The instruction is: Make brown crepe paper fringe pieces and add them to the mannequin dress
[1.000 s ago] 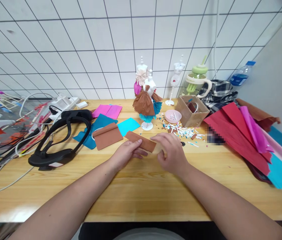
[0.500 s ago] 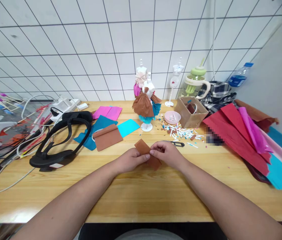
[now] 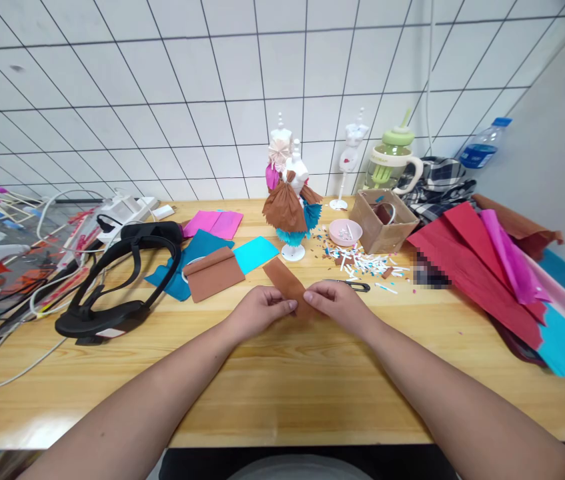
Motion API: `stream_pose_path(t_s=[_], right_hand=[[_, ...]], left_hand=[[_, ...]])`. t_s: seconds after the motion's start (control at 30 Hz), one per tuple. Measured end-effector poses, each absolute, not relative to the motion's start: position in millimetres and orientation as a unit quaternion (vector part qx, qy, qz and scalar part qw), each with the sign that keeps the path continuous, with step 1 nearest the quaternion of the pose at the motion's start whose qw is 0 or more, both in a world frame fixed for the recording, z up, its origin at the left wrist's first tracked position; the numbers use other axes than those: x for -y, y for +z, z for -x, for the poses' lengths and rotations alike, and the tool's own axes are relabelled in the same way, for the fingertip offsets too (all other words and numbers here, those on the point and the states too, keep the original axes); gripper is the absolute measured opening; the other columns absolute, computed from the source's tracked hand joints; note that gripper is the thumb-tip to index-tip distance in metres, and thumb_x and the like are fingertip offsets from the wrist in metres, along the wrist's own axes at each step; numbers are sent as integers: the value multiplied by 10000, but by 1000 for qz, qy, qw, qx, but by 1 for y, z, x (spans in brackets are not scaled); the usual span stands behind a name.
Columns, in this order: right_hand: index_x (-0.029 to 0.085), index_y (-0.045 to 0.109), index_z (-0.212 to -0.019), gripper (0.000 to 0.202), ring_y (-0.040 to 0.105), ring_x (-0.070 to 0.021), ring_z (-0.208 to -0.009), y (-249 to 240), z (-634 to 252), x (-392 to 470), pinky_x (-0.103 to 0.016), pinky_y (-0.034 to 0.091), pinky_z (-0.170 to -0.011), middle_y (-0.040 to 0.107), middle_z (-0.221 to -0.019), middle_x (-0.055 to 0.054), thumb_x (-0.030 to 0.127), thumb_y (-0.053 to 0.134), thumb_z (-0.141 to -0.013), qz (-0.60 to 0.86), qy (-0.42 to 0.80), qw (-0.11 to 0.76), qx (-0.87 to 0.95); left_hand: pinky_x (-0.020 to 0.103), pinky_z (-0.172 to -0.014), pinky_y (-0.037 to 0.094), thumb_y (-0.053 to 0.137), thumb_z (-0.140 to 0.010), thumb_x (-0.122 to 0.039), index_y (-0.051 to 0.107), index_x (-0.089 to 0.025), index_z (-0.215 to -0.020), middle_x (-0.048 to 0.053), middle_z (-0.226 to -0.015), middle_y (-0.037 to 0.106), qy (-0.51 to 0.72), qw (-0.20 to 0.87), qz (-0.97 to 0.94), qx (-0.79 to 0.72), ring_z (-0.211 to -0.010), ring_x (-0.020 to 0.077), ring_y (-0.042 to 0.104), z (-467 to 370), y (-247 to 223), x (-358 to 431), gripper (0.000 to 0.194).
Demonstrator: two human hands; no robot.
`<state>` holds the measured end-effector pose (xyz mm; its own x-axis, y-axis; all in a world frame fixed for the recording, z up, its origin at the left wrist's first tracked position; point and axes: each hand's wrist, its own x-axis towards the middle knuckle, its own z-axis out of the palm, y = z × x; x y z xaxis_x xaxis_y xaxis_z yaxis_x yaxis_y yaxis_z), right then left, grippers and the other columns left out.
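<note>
My left hand [image 3: 262,311] and my right hand [image 3: 335,303] pinch a brown strip of crepe paper [image 3: 285,279] between them, over the middle of the table. One end of the strip points up and to the left; its lower end is partly blurred. Behind it stands a small white dress form [image 3: 296,175], dressed in a gathered brown paper skirt [image 3: 285,210] with teal-blue ruffles [image 3: 296,237]. A black-handled cutter [image 3: 359,287] lies just beyond my right hand. Left of the strip is a folded brown crepe sheet [image 3: 217,275].
Cut paper scraps [image 3: 362,262] surround a pink bowl [image 3: 345,232] and a cardboard box [image 3: 385,223]. A black headset [image 3: 117,280] and cables lie left. Red crepe paper [image 3: 467,267] covers the right side. A green-lidded jug [image 3: 395,160] and a bare dress form [image 3: 352,153] stand behind.
The brown strip now shows more of its length, its upper end reaching further up and left. My fingers have shifted slightly on it and stay closed.
</note>
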<state>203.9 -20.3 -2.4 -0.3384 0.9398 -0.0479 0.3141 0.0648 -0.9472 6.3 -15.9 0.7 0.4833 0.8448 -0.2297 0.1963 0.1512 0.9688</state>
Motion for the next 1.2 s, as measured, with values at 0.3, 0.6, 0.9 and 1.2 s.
stream_pose_path(t_s=[0.3,0.6,0.9,1.2], right_hand=[[167,602,-618,262,421,-97,-521,1,-205,22,-228,298,-503,555,-550,24,366,592,-788,515,441,281,679],[196,686,-819,338,574,-156,-726,7,-222,15,-264,391,-642,659,-779,-32,430,457,-906,529,286,240,762],[206,627,-844,87,540,-244,-961,-1,-264,1,-341,371,-810,620,-934,-71,265,621,-780,608,58,68,789],[232,400,-910,36,490,-146,-589,12,-211,28,-262,343,-582,511,-637,46,262,387,-896,564,319,306,697]], left_hand=[[302,-698,489,750,-683,-403,756,-168,-861,68,-833,749,272,632,-577,-441,-789,244,677,-6,4,15,294],[301,-744,494,771,-676,-351,762,-193,-878,48,-900,755,285,691,-495,-443,-806,218,672,-4,5,17,257],[176,-550,432,830,-620,-320,702,-148,-697,8,-688,669,408,685,-354,-488,-657,98,598,4,5,9,228],[210,-681,508,827,-640,-209,676,-136,-735,23,-797,695,424,747,-240,-453,-768,114,649,-1,8,12,193]])
